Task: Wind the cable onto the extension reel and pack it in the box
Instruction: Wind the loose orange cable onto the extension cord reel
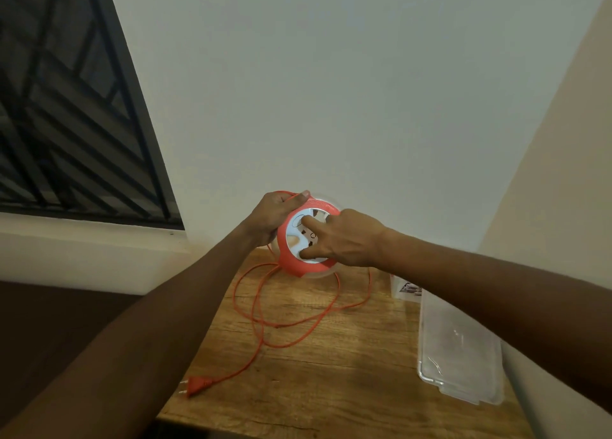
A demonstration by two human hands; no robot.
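Orange reel (306, 240) was off the bench (331, 356) at its far end, your left hand (275, 217) clenched round the rim to steady it while your right hand (344, 236) hooked fingers into the white face, seemingly to crank in the slack cable (265, 319).

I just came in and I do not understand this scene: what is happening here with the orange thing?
A person holds an orange extension reel above a wooden table. The left hand grips its rim, and the right hand has fingers on the white centre. Most of the orange cable lies in loose loops on the table, with the plug near the front edge. A clear plastic box waits on the right.
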